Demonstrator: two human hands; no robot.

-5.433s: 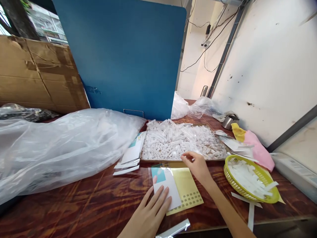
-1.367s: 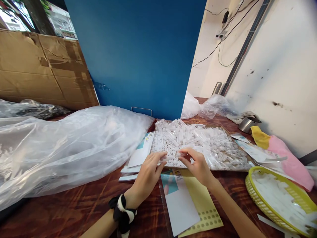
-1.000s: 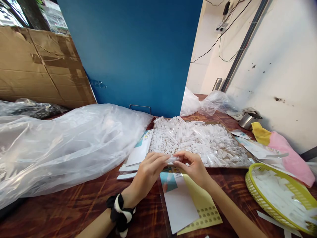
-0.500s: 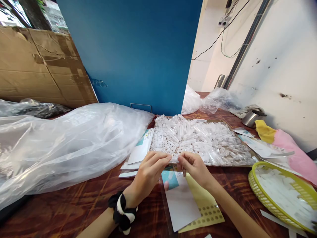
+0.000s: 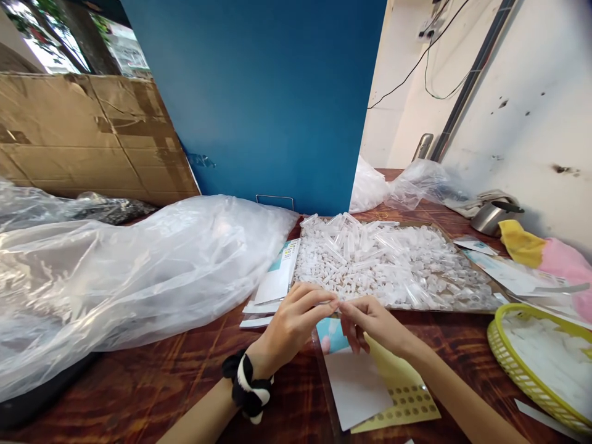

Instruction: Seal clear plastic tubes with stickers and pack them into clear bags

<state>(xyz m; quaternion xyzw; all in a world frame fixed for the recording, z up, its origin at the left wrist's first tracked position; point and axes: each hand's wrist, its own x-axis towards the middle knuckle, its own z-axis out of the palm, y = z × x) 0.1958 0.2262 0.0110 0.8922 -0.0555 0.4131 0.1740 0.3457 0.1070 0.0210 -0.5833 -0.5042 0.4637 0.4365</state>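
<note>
While poised near the white card [image 5: 358, 388], left hand [image 5: 298, 324]: curved, thumb and forefinger almost closed, tips met right fingertips; could not tell any held object.
Right hand [image 5: 377, 324]: pinched narrowly; grip likewise hidden.
White card: lay before the tray [image 5: 476, 266], partly over a yellow dotted sheet [image 5: 409, 401].
Table [image 5: 185, 376]: stretched between card and plastic bag [image 5: 198, 259].
Tray: heaped with clear tubes [image 5: 346, 237], front edge just beyond hands.
Yellow basket [image 5: 502, 348]: held white strips [image 5: 550, 351].
Packets [image 5: 277, 283]: bore print too small to read.

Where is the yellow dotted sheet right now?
Low in the head view, right of centre: the yellow sheet lies on the table below the right hand, partly under the white card.
</note>
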